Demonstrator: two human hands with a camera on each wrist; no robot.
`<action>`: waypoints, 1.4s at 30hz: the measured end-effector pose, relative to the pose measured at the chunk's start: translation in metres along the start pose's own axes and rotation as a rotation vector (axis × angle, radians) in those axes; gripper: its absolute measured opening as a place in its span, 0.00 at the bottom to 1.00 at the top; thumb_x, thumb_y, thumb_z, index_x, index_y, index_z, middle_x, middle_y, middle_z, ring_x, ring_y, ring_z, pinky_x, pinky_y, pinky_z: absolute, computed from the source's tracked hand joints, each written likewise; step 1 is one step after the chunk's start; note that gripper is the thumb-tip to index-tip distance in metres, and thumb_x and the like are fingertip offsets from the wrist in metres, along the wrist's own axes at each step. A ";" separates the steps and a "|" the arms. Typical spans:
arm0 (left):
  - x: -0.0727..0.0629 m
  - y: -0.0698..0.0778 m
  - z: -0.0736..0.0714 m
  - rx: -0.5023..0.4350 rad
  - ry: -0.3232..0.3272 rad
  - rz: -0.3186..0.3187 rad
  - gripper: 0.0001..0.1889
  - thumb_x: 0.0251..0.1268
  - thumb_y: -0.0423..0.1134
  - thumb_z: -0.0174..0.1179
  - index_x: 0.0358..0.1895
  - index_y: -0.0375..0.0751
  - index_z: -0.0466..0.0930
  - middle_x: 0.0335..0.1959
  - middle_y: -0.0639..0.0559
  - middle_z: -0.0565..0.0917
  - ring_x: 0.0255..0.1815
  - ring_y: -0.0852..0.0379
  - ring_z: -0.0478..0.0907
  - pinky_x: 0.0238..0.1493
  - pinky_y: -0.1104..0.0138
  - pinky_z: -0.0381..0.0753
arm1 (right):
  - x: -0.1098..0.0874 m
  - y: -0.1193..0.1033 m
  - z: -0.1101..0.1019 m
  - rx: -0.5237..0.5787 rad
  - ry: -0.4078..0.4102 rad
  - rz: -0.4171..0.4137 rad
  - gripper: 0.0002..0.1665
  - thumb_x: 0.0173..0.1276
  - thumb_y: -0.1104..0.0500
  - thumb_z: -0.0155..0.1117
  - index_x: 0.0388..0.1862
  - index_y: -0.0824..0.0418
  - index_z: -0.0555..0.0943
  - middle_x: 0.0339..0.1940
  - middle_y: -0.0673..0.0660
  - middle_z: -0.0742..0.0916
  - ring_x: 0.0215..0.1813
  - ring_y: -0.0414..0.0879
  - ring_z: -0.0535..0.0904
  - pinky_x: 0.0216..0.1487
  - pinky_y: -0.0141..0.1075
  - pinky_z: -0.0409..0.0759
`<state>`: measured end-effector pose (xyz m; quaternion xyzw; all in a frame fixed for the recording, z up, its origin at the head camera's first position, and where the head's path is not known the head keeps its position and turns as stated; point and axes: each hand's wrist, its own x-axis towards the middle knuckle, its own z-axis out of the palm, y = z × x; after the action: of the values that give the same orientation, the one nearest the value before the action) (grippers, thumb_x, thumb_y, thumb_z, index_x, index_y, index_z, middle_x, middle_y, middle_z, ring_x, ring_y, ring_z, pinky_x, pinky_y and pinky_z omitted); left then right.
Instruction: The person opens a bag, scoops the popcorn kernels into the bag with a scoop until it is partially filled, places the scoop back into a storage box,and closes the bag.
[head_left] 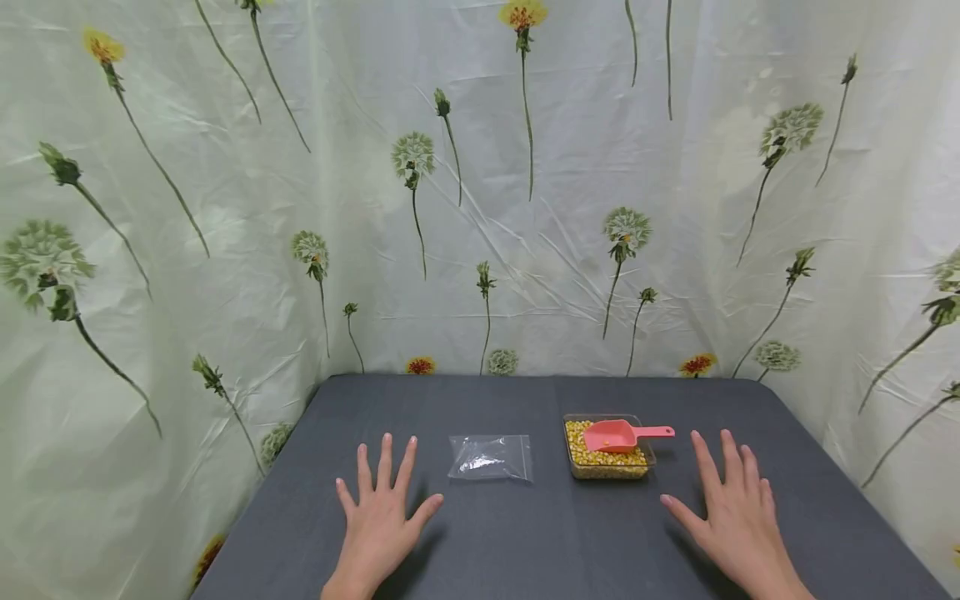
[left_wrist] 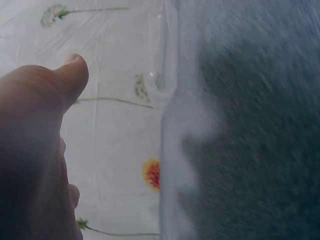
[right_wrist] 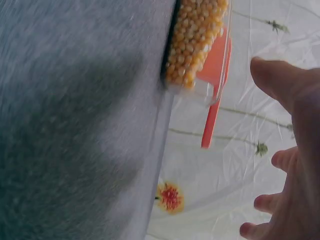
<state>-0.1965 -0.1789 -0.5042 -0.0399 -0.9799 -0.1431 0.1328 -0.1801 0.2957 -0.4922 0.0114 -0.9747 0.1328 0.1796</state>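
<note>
My left hand (head_left: 380, 521) hovers over the near left part of the table, fingers spread and holding nothing. Just beyond it and to the right lies a clear zip bag (head_left: 490, 457), flat on the cloth. On the other side my right hand (head_left: 735, 518) is also spread above the table, with nothing in it. A clear rectangular container (head_left: 611, 472) of yellow corn kernels (right_wrist: 192, 40) stands to the left of the right fingertips. Resting on the kernels is a pink scoop (head_left: 613, 435), its handle reaching over the container's right rim toward the right hand.
A dark grey cloth covers the table (head_left: 480, 400). Behind it and at both sides hangs a pale curtain (head_left: 465, 233) printed with dandelions, meeting the table's far edge. Both hands cast shadows on the cloth.
</note>
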 end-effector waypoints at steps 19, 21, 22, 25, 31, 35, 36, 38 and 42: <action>0.017 0.019 -0.055 -0.079 0.011 0.128 0.49 0.63 0.77 0.46 0.82 0.64 0.37 0.83 0.48 0.35 0.81 0.36 0.27 0.63 0.25 0.40 | 0.048 -0.070 -0.044 0.131 -0.009 -0.234 0.62 0.62 0.40 0.74 0.84 0.52 0.48 0.80 0.70 0.53 0.76 0.76 0.49 0.57 0.77 0.60; 0.024 0.020 -0.058 -0.097 0.009 0.146 0.49 0.64 0.76 0.48 0.82 0.65 0.37 0.83 0.49 0.35 0.81 0.36 0.26 0.63 0.25 0.39 | 0.056 -0.082 -0.042 0.146 -0.006 -0.255 0.60 0.63 0.40 0.73 0.84 0.52 0.50 0.80 0.70 0.55 0.76 0.75 0.50 0.57 0.76 0.63; 0.027 0.021 -0.059 -0.106 0.008 0.155 0.49 0.64 0.75 0.48 0.82 0.65 0.38 0.83 0.49 0.36 0.81 0.36 0.26 0.63 0.25 0.38 | 0.059 -0.088 -0.041 0.154 -0.012 -0.261 0.59 0.63 0.41 0.73 0.84 0.52 0.50 0.80 0.70 0.55 0.76 0.75 0.50 0.57 0.76 0.63; 0.037 0.026 -0.060 -0.134 0.008 0.183 0.48 0.64 0.74 0.51 0.82 0.67 0.39 0.83 0.51 0.38 0.81 0.37 0.27 0.64 0.25 0.37 | 0.068 -0.104 -0.033 0.185 -0.025 -0.285 0.58 0.63 0.43 0.73 0.83 0.52 0.51 0.79 0.70 0.56 0.76 0.73 0.51 0.56 0.74 0.66; 0.056 0.038 -0.059 -0.195 -0.020 0.197 0.48 0.65 0.71 0.55 0.82 0.70 0.37 0.83 0.52 0.38 0.81 0.38 0.28 0.65 0.25 0.38 | 0.080 -0.131 -0.018 0.248 -0.034 -0.336 0.56 0.64 0.44 0.73 0.83 0.53 0.53 0.79 0.69 0.57 0.77 0.69 0.52 0.60 0.71 0.65; 0.064 0.051 -0.057 -0.249 -0.034 0.201 0.48 0.66 0.67 0.58 0.82 0.69 0.39 0.83 0.48 0.42 0.81 0.36 0.32 0.66 0.27 0.44 | 0.082 -0.144 -0.009 0.294 -0.060 -0.317 0.55 0.65 0.46 0.73 0.83 0.53 0.52 0.79 0.68 0.58 0.77 0.68 0.53 0.61 0.69 0.66; 0.065 0.055 -0.057 -0.272 -0.041 0.203 0.47 0.67 0.65 0.59 0.82 0.68 0.39 0.83 0.47 0.44 0.81 0.36 0.33 0.66 0.27 0.45 | 0.081 -0.147 -0.007 0.304 -0.069 -0.309 0.55 0.65 0.46 0.73 0.83 0.53 0.52 0.79 0.68 0.58 0.77 0.68 0.54 0.61 0.69 0.66; 0.067 0.062 -0.056 -0.305 -0.057 0.205 0.47 0.67 0.63 0.59 0.82 0.68 0.39 0.82 0.45 0.47 0.81 0.35 0.36 0.66 0.28 0.48 | 0.080 -0.154 -0.003 0.337 -0.083 -0.295 0.56 0.65 0.48 0.74 0.83 0.54 0.52 0.79 0.68 0.60 0.77 0.67 0.55 0.63 0.67 0.66; 0.069 0.075 -0.052 -0.356 -0.060 0.211 0.46 0.69 0.61 0.60 0.82 0.69 0.40 0.81 0.42 0.53 0.80 0.34 0.41 0.65 0.29 0.54 | 0.079 -0.165 0.006 0.378 -0.090 -0.275 0.55 0.64 0.49 0.74 0.82 0.54 0.53 0.77 0.68 0.63 0.75 0.67 0.60 0.64 0.65 0.67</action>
<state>-0.2414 -0.1194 -0.4176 -0.1696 -0.9331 -0.2979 0.1086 -0.2448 0.1368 -0.4276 0.1837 -0.9287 0.2865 0.1469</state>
